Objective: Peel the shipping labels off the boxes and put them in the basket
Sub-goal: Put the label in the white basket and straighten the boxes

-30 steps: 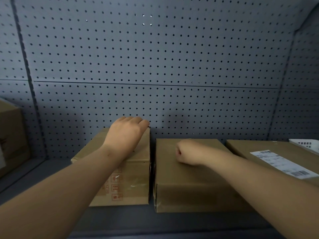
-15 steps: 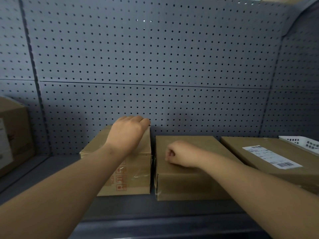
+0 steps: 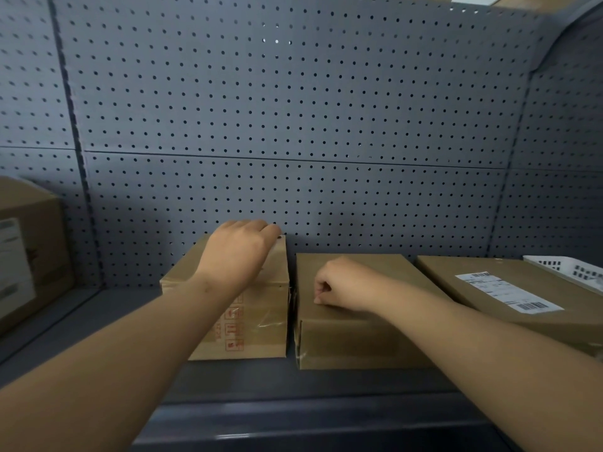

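Three cardboard boxes stand side by side on a grey shelf. My left hand [image 3: 239, 252] lies on top of the left box [image 3: 257, 324], fingers curled over its far edge. My right hand [image 3: 342, 285] rests as a fist on the middle box [image 3: 352, 340], near its left edge; nothing shows inside it. The right box [image 3: 456, 275] carries a white shipping label [image 3: 509, 291] with a barcode. A white perforated basket [image 3: 567, 270] sits on the far right, partly cut off. No label shows on the left or middle box tops.
Another cardboard box [image 3: 29, 252] with a pale label stands at the far left. A grey pegboard wall [image 3: 293, 125] closes the back. The shelf's front lip [image 3: 310, 419] runs below the boxes.
The view has shifted so the boxes sit lower and more of the left carton shows. My right fist slid left toward the middle box's left edge. My left hand stayed on the left box.
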